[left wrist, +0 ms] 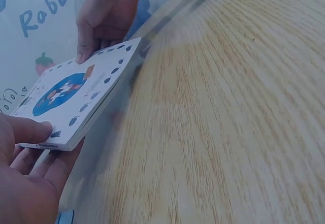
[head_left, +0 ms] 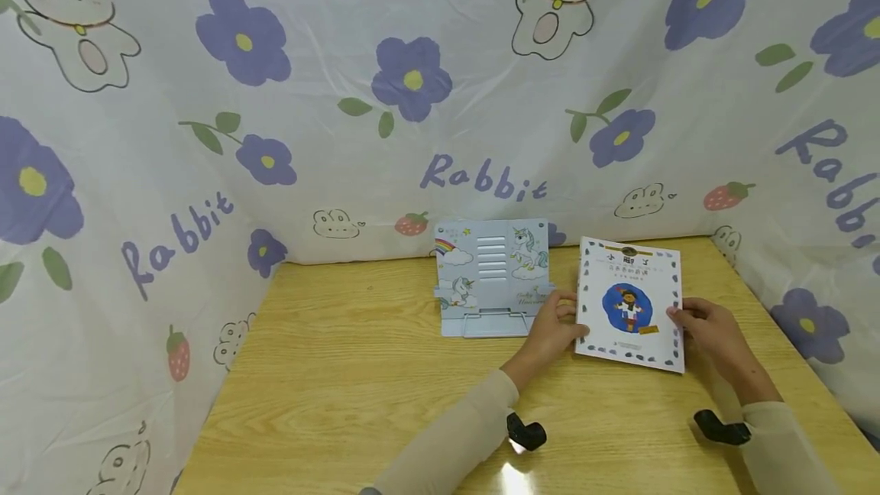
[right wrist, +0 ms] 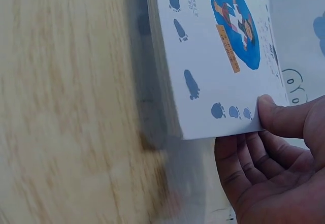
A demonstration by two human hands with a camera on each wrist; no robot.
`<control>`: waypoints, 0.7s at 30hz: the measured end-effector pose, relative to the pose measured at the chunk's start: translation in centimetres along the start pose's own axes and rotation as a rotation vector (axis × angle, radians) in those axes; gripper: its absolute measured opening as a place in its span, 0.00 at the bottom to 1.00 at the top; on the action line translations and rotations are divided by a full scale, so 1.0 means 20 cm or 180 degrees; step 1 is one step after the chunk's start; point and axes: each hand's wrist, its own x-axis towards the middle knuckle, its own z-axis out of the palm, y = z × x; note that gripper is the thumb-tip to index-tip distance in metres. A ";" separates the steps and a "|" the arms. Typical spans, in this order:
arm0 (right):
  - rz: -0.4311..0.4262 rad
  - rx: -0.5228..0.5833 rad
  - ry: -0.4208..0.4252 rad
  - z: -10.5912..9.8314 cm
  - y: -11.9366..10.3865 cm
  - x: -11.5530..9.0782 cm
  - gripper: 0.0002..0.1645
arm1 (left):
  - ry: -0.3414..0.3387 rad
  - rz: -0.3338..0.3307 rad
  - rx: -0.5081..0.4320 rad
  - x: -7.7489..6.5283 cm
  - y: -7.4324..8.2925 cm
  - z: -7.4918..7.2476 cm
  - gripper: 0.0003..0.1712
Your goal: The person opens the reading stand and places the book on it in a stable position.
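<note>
Between both hands a white paperback book (head_left: 629,304) is held up off the table, cover facing the head camera. Its cover has a blue oval with a small figure and a border of footprints. My left hand (head_left: 552,327) pinches the left edge, thumb on the cover and fingers underneath, as the left wrist view shows of the book (left wrist: 76,92). On the opposite edge my right hand (head_left: 708,327) pinches it the same way; in the right wrist view the thumb (right wrist: 282,117) presses the cover. Just left of the book stands a pale blue unicorn book stand (head_left: 491,273).
The wooden table (head_left: 330,373) extends to the left and front. A white cloth (head_left: 330,136) printed with rabbits and purple flowers hangs behind and along both sides. A black curved piece (head_left: 525,432) sits at each wrist.
</note>
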 end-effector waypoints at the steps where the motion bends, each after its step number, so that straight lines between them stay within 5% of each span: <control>1: 0.0003 0.0018 -0.0003 0.00 0.00 0.00 0.42 | 0.0003 0.0003 0.0014 0.00 0.00 0.00 0.32; 21: -0.0240 0.0058 0.0208 0.03 -0.21 0.00 0.39 | 0.0165 0.0164 0.0196 -0.02 0.11 -0.12 0.32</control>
